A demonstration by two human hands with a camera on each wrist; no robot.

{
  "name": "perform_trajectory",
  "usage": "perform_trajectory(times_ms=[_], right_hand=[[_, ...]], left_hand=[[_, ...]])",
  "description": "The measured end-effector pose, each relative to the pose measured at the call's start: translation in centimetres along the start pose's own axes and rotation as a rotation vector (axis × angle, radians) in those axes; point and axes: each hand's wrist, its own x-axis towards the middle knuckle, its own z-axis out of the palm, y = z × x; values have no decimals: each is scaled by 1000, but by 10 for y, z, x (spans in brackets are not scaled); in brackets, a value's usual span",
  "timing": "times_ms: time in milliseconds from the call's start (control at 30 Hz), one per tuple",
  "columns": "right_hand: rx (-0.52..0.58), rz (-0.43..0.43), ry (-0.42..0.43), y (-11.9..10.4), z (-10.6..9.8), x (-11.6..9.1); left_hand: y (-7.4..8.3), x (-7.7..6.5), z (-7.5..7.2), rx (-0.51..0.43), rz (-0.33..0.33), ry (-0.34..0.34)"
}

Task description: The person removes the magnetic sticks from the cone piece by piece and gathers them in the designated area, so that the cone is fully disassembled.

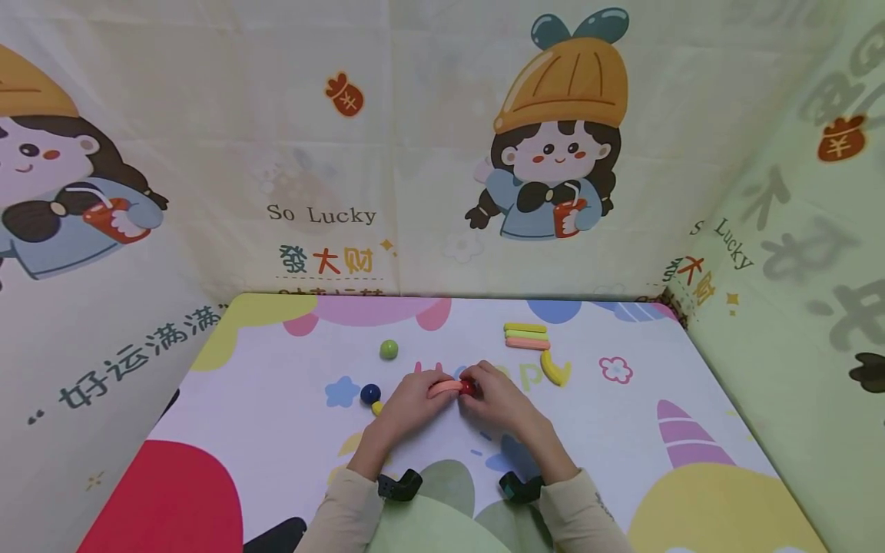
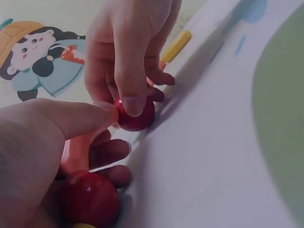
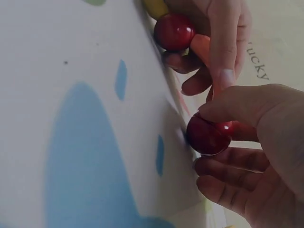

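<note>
My left hand [image 1: 413,403] pinches a curved salmon-pink rod [image 1: 445,388] between thumb and fingers. At the rod's right end, my right hand [image 1: 499,398] grips a glossy red ball [image 2: 142,118] with thumb and fingertips; rod and ball touch. A second red ball [image 2: 90,199] sits at the rod's other end under my left hand, as the left wrist view shows. A yellow piece [image 3: 156,8] adjoins that second ball in the right wrist view. Left of my left hand, a dark blue ball [image 1: 370,394] touches a yellow piece [image 1: 377,408], which is partly hidden.
A green ball [image 1: 389,349] lies farther back on the patterned tabletop [image 1: 276,430]. Straight rods in yellow, light green and pink [image 1: 528,343] lie side by side at the back right, near a curved yellow rod [image 1: 551,369]. Printed cloth [image 1: 429,153] hangs behind the table.
</note>
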Motion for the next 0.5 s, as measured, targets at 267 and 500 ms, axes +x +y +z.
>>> perform_trajectory(times_ms=[267, 500], right_hand=[[-18, -14, 49, 1, 3, 0], [-10, -4, 48, 3, 2, 1]], left_hand=[[-1, -1, -2, -34, 6, -15], [1, -2, -3, -13, -9, -21]])
